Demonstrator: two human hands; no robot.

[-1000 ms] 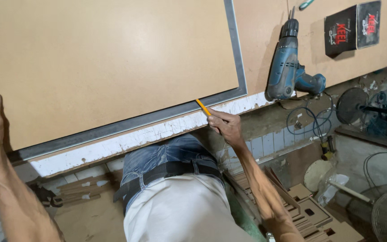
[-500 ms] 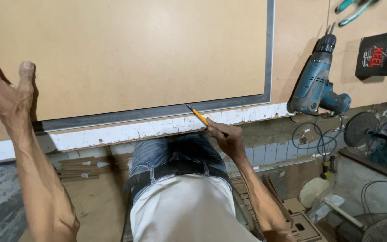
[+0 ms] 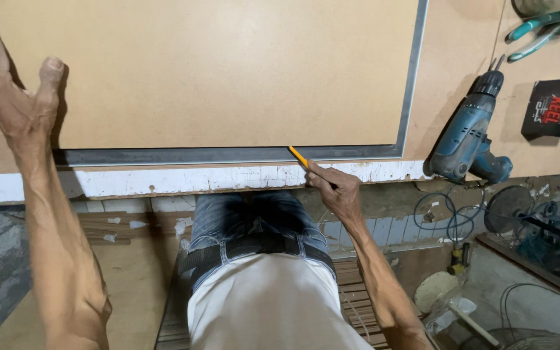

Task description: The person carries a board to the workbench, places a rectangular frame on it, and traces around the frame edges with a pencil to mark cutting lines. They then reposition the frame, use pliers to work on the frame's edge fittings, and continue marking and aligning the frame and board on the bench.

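Observation:
A large tan board (image 3: 215, 71) edged with a grey metal frame (image 3: 228, 155) lies flat on the workbench. My left hand (image 3: 11, 87) hovers over the board's near left corner with fingers spread and thumb up, holding nothing. My right hand (image 3: 333, 189) grips a yellow pencil (image 3: 299, 157) at the bench's near edge. The pencil's tip touches the frame's near strip, a little right of the middle.
A blue electric drill (image 3: 468, 133) lies on the bench right of the board, its cord (image 3: 445, 217) hanging below. Teal-handled pliers (image 3: 539, 29) and a black box (image 3: 555, 107) sit at the far right. A fan (image 3: 507, 209) and stacked boards (image 3: 108, 223) are below the bench.
My view has shifted left, so the board and drill sit further right. My left hand has risen over the board's left corner. My right hand keeps the pencil at the frame.

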